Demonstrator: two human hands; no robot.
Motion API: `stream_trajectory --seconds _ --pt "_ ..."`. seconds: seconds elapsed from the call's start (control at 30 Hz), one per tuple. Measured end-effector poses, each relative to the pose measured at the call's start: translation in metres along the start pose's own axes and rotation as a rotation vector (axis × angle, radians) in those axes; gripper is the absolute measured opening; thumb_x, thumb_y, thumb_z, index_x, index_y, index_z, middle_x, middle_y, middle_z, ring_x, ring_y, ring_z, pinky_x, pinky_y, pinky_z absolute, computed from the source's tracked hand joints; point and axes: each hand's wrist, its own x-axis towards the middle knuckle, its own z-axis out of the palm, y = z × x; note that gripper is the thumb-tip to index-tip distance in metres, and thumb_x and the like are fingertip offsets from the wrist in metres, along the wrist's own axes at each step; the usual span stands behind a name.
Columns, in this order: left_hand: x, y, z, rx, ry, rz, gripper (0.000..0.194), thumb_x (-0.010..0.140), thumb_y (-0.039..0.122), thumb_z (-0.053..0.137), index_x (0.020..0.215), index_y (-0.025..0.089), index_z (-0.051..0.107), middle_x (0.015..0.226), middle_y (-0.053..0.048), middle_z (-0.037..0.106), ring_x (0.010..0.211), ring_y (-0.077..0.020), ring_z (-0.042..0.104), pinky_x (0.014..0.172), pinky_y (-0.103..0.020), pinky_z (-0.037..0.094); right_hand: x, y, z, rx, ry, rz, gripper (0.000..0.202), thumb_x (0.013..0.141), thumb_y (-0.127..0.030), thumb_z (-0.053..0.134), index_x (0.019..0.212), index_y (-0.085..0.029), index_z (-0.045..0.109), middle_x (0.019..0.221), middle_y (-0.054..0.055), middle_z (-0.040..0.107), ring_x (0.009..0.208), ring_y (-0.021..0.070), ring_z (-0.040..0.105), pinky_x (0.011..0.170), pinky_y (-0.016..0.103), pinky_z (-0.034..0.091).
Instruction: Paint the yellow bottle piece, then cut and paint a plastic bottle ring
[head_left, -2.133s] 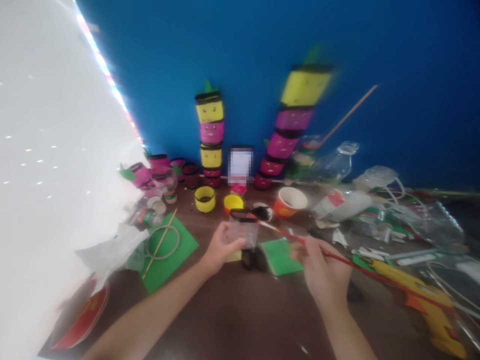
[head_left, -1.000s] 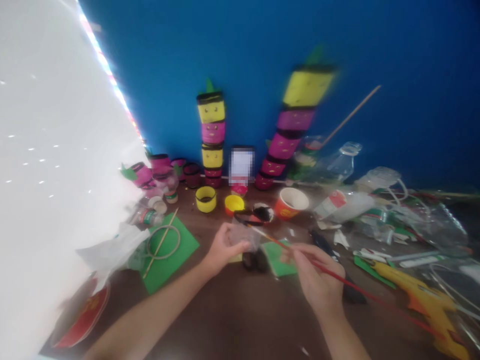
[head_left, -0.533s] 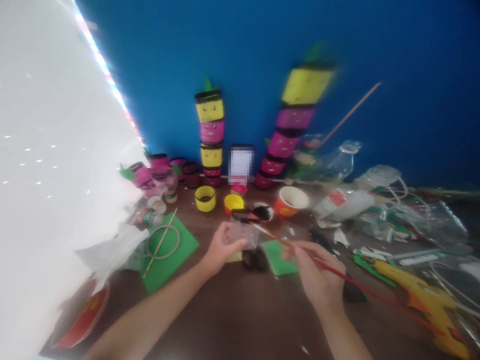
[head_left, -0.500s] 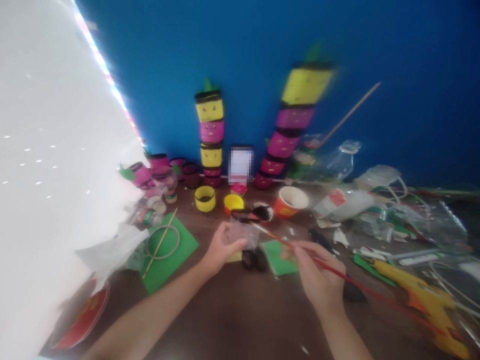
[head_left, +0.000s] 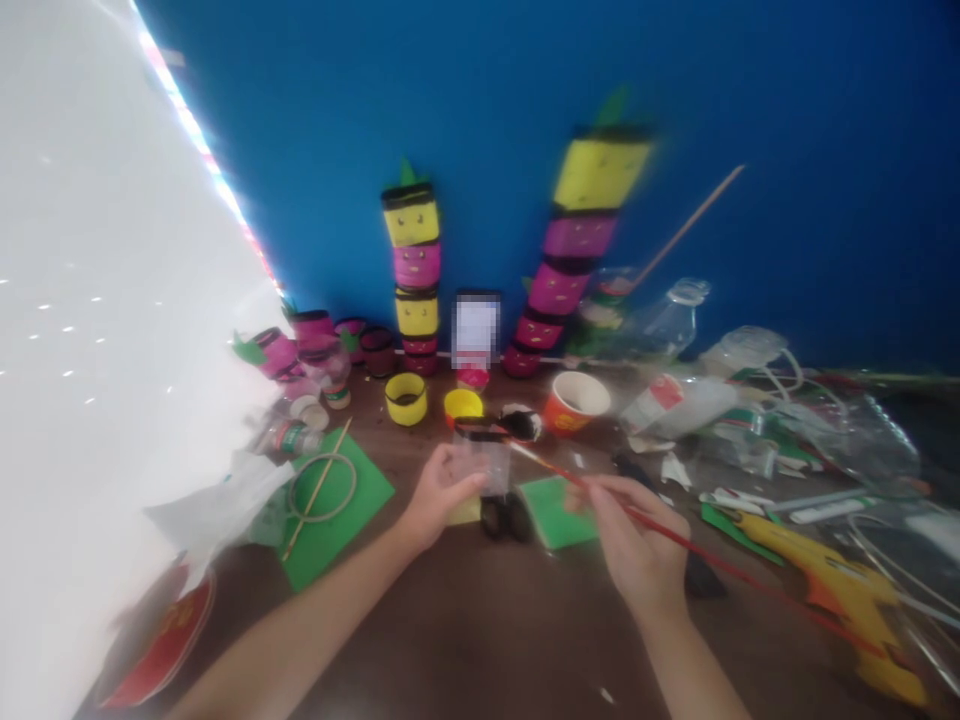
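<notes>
My left hand [head_left: 442, 492] grips a clear plastic cup piece [head_left: 495, 468] with a black band along its upper rim. My right hand [head_left: 637, 535] pinches a long red paintbrush [head_left: 574, 484], its tip close to the right side of that rim. Behind the cup piece are a yellow paint pot [head_left: 463, 404] and a small container of black paint [head_left: 520, 423]. Below it lies a dark object [head_left: 505, 518], blurred. A green sheet [head_left: 556, 512] lies between the cup piece and my right hand.
A paper cup [head_left: 577, 403] and a yellow ring [head_left: 406, 399] stand behind. Painted stacks [head_left: 416, 265] lean on the blue wall. Green paper [head_left: 358, 500] with a hoop lies left; a yellow glue gun [head_left: 847, 590] and clear plastic bottles [head_left: 679, 405] lie right.
The whole view has shifted slightly, so things appear a little further left. The cup piece looks slightly more upright, with the brush tip still near its rim. Both hands keep their holds.
</notes>
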Motion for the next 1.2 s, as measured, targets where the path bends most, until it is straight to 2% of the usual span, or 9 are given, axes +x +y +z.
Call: stream_trajectory --seconds 0.33,0.57,0.7,0.83,1.0,1.2 --pt "0.0 -0.001 0.0 -0.063 0.002 -0.013 0.044 0.06 0.029 0.081 0.092 0.017 0.053 0.104 -0.012 0.069 0.098 -0.0252 0.065 0.093 -0.046 0.045 0.008 0.007 -0.008 0.022 0.064 -0.003 0.012 0.073 -0.029 0.07 0.08 -0.019 0.068 0.071 0.003 0.07 0.059 0.015 0.066 0.062 0.03 0.055" --pt "0.005 0.003 -0.006 -0.28 -0.038 -0.065 0.037 0.065 0.034 0.075 0.095 0.016 0.061 0.094 -0.006 0.069 0.093 -0.0207 0.064 0.093 -0.039 0.044 0.017 0.003 0.0 -0.057 0.177 0.036 0.017 0.072 -0.032 0.07 0.08 -0.018 0.066 0.071 0.003 0.07 0.059 0.0147 0.066 0.061 0.028 0.054" --pt "0.005 0.009 -0.004 -0.378 -0.03 -0.14 0.042 0.07 0.041 0.067 0.105 0.017 0.061 0.093 -0.006 0.068 0.092 -0.0208 0.064 0.09 -0.035 0.045 0.024 0.002 0.008 -0.191 0.128 0.036 0.02 0.072 -0.036 0.068 0.077 -0.017 0.065 0.07 0.004 0.07 0.058 0.0162 0.066 0.057 0.028 0.054" --pt "0.004 0.014 -0.002 -0.401 -0.055 -0.171 0.051 0.071 0.042 0.064 0.115 0.02 0.054 0.092 -0.007 0.068 0.09 -0.0218 0.065 0.083 -0.034 0.047 0.03 0.003 0.016 -0.325 0.083 -0.042 0.02 0.075 -0.037 0.064 0.077 -0.017 0.064 0.069 0.005 0.071 0.056 0.0168 0.066 0.055 0.028 0.053" --pt "0.006 0.011 -0.006 -0.382 -0.123 -0.194 0.055 0.07 0.044 0.063 0.118 0.02 0.052 0.095 -0.008 0.067 0.094 -0.0244 0.064 0.09 -0.039 0.045 0.038 0.005 0.023 -0.38 0.035 -0.079 0.02 0.075 -0.038 0.062 0.074 -0.018 0.063 0.067 0.005 0.071 0.052 0.0174 0.065 0.054 0.029 0.053" --pt "0.003 0.011 -0.006 -0.371 -0.189 -0.182 0.048 0.069 0.041 0.069 0.111 0.022 0.055 0.103 -0.008 0.066 0.101 -0.0266 0.063 0.097 -0.044 0.04 0.041 0.011 0.026 -0.408 0.017 -0.097 0.023 0.076 -0.039 0.061 0.074 -0.017 0.064 0.065 0.006 0.07 0.053 0.0183 0.066 0.054 0.03 0.053"
